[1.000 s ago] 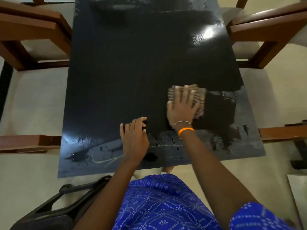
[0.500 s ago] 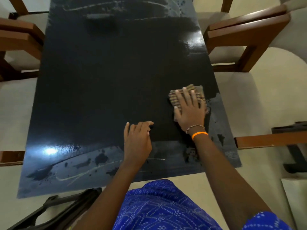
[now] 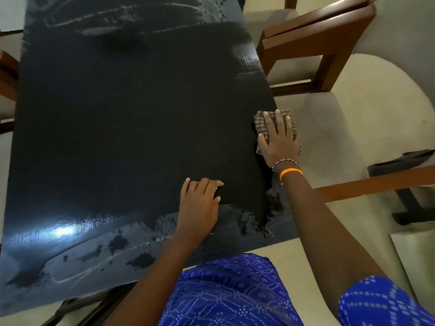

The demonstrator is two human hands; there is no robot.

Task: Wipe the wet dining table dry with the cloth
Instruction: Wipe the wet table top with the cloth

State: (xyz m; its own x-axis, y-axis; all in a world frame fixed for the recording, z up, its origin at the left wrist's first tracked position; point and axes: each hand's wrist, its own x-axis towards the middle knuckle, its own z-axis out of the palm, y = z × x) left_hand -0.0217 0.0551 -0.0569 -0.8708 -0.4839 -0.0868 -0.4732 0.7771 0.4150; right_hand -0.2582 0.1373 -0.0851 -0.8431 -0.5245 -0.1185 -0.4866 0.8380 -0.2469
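Dining table (image 3: pixel 122 128): one, black top; wet grey film along near edge and far end, wide dark middle bare. Checked cloth (image 3: pixel 261 124): one, folded, at right edge, partly overhanging. Right hand (image 3: pixel 279 143): flat on cloth, fingers straight, slightly spread. Left hand (image 3: pixel 199 208): resting on tabletop near front edge, fingers together, lightly bent. Wooden chair (image 3: pixel 315 45): one whole, just beside right edge.

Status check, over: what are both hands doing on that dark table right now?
Right hand flat on cloth at table's right edge. Left hand resting on tabletop, holding nothing. Wet streaks along near edge. Nothing in the way.
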